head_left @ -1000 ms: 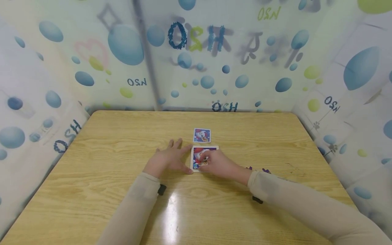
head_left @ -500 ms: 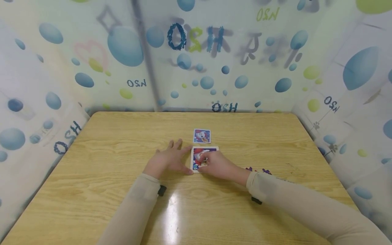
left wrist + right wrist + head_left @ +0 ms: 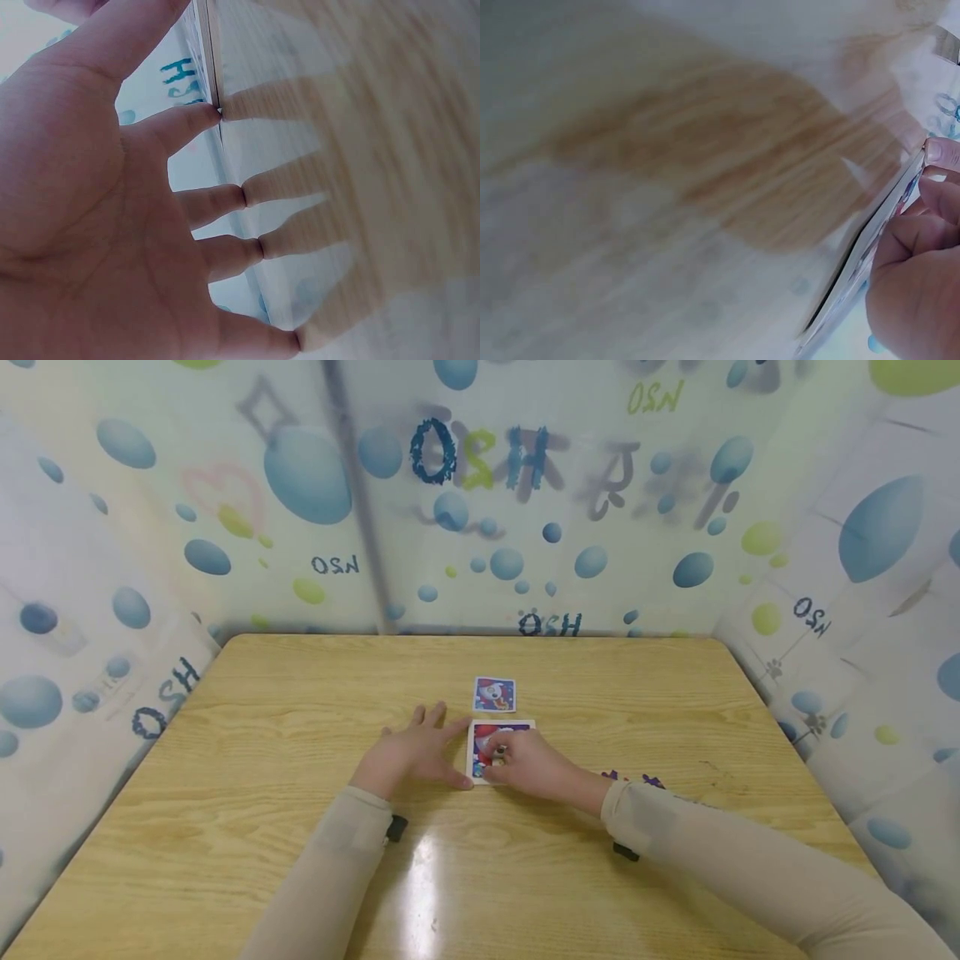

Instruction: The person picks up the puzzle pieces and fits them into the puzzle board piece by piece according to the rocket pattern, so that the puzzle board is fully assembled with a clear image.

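A square jigsaw puzzle (image 3: pixel 481 752) with a white border and a red, white and purple cartoon picture lies flat on the table. My left hand (image 3: pixel 420 750) is spread at its left side, with the thumb at the near left corner and the index fingertip at the far one. In the left wrist view the straight fingers (image 3: pixel 210 206) of that hand reach down to the tabletop. Over the puzzle, my right hand (image 3: pixel 536 766) bends thumb and index finger together on a small jigsaw piece, mostly hidden by the fingers. The right wrist view shows curled fingers (image 3: pixel 915 240) above the board's surface.
A small picture card (image 3: pixel 495 694) with a similar cartoon lies just beyond the puzzle. Several loose purple jigsaw pieces (image 3: pixel 652 781) lie at the right, partly covered by the right sleeve (image 3: pixel 697 827). The wooden table (image 3: pixel 300 693) meets patterned walls at its back and sides.
The right thumb and fingers have shifted slightly left over the puzzle, and a little more of the loose pieces shows by the sleeve. My left hand stays in place.
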A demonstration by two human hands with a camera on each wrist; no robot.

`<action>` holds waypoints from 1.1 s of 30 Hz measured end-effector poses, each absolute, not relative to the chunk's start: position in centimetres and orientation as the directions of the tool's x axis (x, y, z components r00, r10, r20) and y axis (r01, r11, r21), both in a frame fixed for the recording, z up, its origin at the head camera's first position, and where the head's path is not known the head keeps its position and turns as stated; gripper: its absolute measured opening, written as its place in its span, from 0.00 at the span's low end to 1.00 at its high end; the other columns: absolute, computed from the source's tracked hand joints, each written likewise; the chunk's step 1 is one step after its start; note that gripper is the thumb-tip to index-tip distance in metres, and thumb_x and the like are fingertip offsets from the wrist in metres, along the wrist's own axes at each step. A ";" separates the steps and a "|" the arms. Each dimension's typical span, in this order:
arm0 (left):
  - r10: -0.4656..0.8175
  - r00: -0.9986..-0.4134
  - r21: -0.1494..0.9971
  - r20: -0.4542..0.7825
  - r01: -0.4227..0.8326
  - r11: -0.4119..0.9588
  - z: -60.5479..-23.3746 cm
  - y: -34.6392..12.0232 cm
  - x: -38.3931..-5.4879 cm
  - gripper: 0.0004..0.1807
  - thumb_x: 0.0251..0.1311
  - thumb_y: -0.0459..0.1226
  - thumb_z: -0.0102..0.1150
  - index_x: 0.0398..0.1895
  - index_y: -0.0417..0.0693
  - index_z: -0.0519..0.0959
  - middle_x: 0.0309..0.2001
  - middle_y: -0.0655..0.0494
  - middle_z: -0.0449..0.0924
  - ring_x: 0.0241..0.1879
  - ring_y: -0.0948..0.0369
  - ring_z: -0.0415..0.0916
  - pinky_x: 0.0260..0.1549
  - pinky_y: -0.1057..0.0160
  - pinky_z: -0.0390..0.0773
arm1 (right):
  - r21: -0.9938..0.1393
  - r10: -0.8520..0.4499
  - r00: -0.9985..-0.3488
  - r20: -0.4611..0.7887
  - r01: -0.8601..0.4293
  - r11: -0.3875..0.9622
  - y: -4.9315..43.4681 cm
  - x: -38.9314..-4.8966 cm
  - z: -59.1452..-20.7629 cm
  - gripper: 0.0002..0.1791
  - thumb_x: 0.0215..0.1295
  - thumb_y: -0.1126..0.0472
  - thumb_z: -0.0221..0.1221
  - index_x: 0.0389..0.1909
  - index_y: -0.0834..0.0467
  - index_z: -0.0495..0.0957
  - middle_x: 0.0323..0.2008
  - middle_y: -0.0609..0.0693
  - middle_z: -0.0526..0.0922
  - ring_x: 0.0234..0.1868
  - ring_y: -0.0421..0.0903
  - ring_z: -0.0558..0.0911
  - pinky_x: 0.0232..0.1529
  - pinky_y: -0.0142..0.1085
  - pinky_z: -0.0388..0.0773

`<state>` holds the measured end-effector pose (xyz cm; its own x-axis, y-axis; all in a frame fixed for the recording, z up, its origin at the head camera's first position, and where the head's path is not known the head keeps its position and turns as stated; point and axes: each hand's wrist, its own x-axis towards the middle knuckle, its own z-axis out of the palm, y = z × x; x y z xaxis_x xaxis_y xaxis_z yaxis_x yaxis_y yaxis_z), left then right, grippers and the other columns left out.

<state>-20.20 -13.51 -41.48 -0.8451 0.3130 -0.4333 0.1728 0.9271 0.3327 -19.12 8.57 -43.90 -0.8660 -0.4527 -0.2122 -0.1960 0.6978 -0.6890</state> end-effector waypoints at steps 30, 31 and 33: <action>0.311 -0.838 0.327 -0.447 0.171 0.930 -41.1 -13.3 -20.2 0.57 0.63 0.62 0.75 0.91 0.69 0.53 0.92 0.44 0.34 0.90 0.35 0.29 0.75 0.11 0.40 | -0.727 -0.465 -0.866 -0.183 -0.199 0.657 8.1 -19.8 -43.9 0.06 0.70 0.61 0.74 0.44 0.56 0.89 0.27 0.43 0.84 0.21 0.38 0.70 0.25 0.28 0.65; 0.312 -0.838 0.326 -0.448 0.172 0.930 -41.1 -13.3 -20.2 0.58 0.63 0.62 0.75 0.91 0.69 0.53 0.92 0.44 0.34 0.90 0.35 0.29 0.75 0.11 0.40 | -0.731 -0.471 -0.864 -0.178 -0.204 0.651 8.1 -19.8 -44.0 0.06 0.70 0.60 0.75 0.43 0.56 0.89 0.27 0.43 0.85 0.22 0.38 0.70 0.25 0.28 0.65; 0.314 -0.837 0.326 -0.449 0.173 0.929 -41.1 -13.3 -20.2 0.58 0.63 0.63 0.75 0.91 0.69 0.53 0.92 0.44 0.34 0.90 0.35 0.29 0.75 0.11 0.40 | -0.727 -0.489 -0.856 -0.165 -0.229 0.647 7.9 -19.8 -44.1 0.08 0.69 0.59 0.76 0.43 0.55 0.88 0.27 0.43 0.84 0.22 0.38 0.70 0.26 0.28 0.66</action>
<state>-20.17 -13.26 -41.06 -0.8369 0.3136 -0.4487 0.1734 0.9293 0.3261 -19.81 7.94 -44.05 -0.8563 -0.4892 -0.1655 -0.2295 0.6474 -0.7268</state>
